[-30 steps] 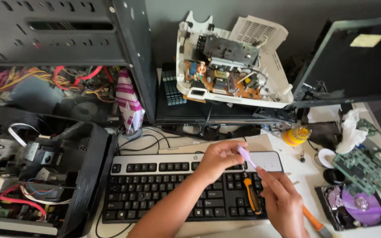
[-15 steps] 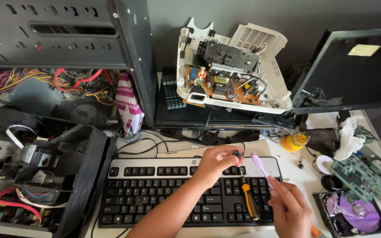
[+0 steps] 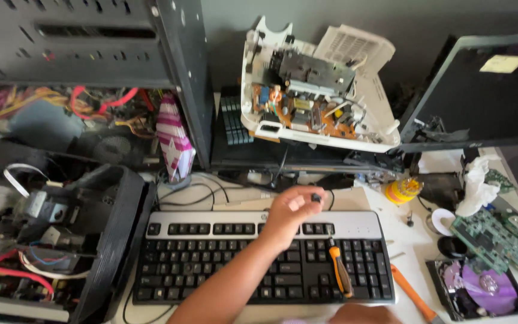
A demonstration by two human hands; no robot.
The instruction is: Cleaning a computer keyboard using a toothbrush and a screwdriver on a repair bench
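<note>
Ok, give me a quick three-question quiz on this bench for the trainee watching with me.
1. What lies on the right-hand keys of the keyboard? A) a purple disc B) an orange-handled screwdriver C) a yellow spool
2. True or false: the left hand pinches a small black piece over the keyboard's top edge.
3. Where does the right hand show?

Key: 1 B. 2 True. 3 At the picture's bottom edge, below the keyboard, mostly cut off.
</note>
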